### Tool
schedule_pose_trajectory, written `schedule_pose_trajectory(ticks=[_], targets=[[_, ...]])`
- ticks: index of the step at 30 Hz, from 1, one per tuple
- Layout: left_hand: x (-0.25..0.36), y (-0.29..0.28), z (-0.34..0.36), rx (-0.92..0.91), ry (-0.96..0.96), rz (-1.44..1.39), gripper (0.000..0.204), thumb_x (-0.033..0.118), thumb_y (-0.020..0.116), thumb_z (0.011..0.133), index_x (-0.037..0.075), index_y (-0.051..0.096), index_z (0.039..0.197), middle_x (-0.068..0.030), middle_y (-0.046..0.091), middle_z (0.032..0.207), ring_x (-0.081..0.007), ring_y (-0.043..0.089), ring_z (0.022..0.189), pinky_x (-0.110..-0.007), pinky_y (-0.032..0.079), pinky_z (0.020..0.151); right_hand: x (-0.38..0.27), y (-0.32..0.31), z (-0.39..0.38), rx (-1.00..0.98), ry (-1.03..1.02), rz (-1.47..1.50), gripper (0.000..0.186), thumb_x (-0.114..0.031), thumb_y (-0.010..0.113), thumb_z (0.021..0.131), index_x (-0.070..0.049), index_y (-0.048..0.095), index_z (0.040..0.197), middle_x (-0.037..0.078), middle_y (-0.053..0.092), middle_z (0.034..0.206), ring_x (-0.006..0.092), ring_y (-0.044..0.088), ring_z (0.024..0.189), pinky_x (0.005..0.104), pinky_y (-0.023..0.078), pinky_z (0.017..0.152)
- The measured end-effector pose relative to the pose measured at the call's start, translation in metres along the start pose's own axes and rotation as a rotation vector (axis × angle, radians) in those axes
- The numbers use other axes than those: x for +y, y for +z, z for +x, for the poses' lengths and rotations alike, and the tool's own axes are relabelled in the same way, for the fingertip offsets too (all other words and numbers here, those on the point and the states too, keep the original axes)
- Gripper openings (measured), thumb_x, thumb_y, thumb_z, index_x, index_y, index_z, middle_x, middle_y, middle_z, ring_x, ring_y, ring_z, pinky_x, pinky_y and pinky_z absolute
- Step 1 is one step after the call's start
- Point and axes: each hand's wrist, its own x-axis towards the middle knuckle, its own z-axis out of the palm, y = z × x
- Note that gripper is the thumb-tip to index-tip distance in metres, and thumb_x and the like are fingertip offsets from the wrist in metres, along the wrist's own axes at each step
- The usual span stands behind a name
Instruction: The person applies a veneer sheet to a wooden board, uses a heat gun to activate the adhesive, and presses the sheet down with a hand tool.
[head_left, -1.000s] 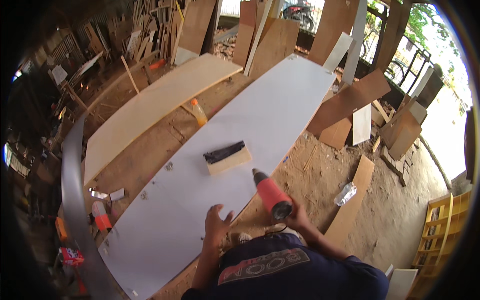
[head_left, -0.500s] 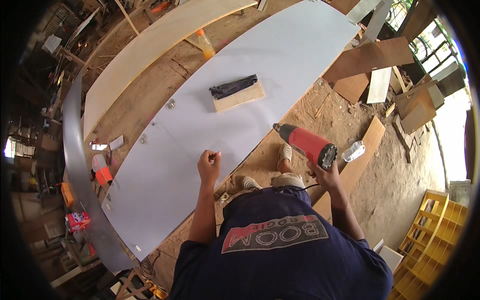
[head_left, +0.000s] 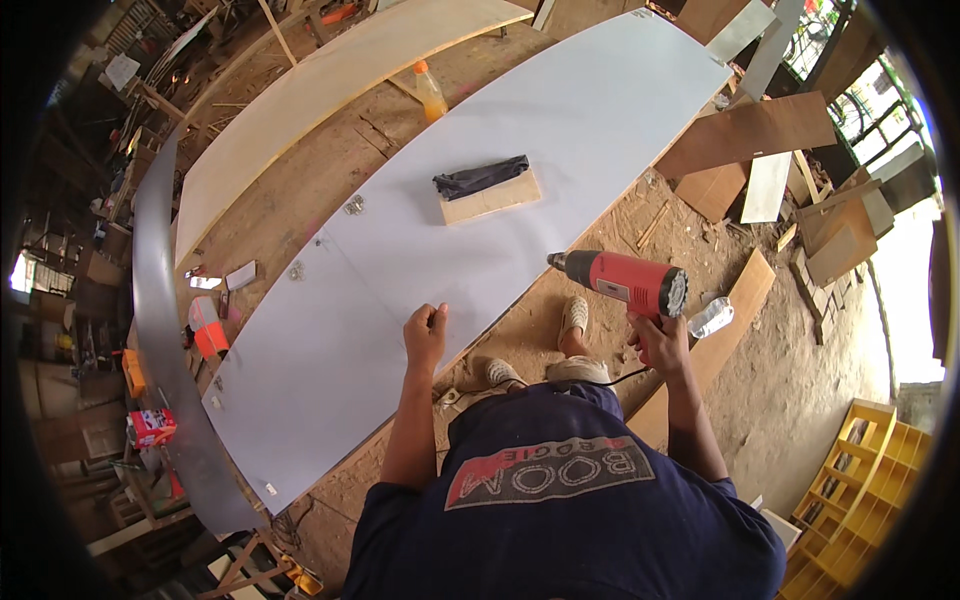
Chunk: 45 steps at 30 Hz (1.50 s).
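Clamping the fingers of the right hand (head_left: pixel 664 345) around a red, pistol-shaped heat gun (head_left: pixel 628 281), aiming its black nozzle (head_left: pixel 575 263) toward a long, pale-grey board (head_left: pixel 330 365); curling the fingers of the left hand (head_left: pixel 426 338) together above it, short of a cream block (head_left: pixel 492 201) topped with black cloth (head_left: pixel 483 177).

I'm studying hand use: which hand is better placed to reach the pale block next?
Probably the left hand: no tool shows in it, and it looks nearer the pale block on the whitish panel. The right hand holds the red heat gun.
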Motion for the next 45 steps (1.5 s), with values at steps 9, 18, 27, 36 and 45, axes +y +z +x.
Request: schedule_pose_trajectory(ticks=[9, 18, 27, 36, 45], targets=[[-0.014, 0.001, 0.002, -0.052, -0.067, -0.246, 0.024, 0.022, 0.083, 0.099, 0.000, 0.075, 0.092, -0.0019, 0.066, 0.075, -0.0093, 0.052, 0.069, -0.029, 0.046, 0.065, -0.011, 0.001, -0.008, 0.006, -0.051, -0.196, 0.026, -0.024, 0.077, 0.099, 0.002, 0.075, 0.104, 0.006, 0.076, 0.077, 0.0132, 0.071, 0.066, 0.0319, 0.057, 0.061], [-0.003, -0.005, 0.003, -0.106, -0.073, -0.161, 0.020, 0.021, 0.085, 0.094, 0.004, 0.075, 0.091, -0.0028, 0.075, 0.082, -0.0117, 0.064, 0.075, -0.032, 0.051, 0.071, -0.014, -0.004, -0.005, -0.051, 0.075, -0.123, 0.026, -0.023, 0.077, 0.100, 0.002, 0.075, 0.108, 0.006, 0.075, 0.078, 0.0124, 0.071, 0.065, 0.0315, 0.056, 0.061], [0.007, 0.008, 0.004, -0.058, -0.062, -0.008, 0.041, 0.034, 0.088, 0.089, 0.002, 0.064, 0.077, -0.0079, 0.067, 0.071, -0.0195, 0.060, 0.067, -0.037, 0.050, 0.066, -0.009, -0.009, -0.004, -0.010, 0.039, -0.084, 0.026, -0.023, 0.077, 0.100, 0.001, 0.076, 0.110, 0.006, 0.075, 0.079, 0.0114, 0.070, 0.065, 0.0315, 0.055, 0.059], [0.010, 0.008, 0.011, -0.061, -0.018, 0.085, 0.045, 0.036, 0.085, 0.091, 0.003, 0.059, 0.073, -0.0082, 0.061, 0.069, -0.0263, 0.057, 0.065, -0.041, 0.048, 0.066, 0.008, 0.000, -0.011, 0.050, -0.055, -0.119, 0.027, -0.023, 0.080, 0.098, 0.000, 0.075, 0.109, 0.006, 0.072, 0.075, 0.0123, 0.069, 0.064, 0.0320, 0.054, 0.058], [0.007, 0.007, 0.009, -0.060, -0.030, 0.066, 0.044, 0.036, 0.084, 0.091, 0.003, 0.060, 0.074, -0.0085, 0.061, 0.070, -0.0269, 0.058, 0.067, -0.043, 0.048, 0.066, 0.002, 0.003, -0.004, 0.009, 0.016, -0.120, 0.026, -0.023, 0.077, 0.100, 0.001, 0.076, 0.108, 0.007, 0.074, 0.075, 0.0140, 0.070, 0.063, 0.0328, 0.054, 0.058]])
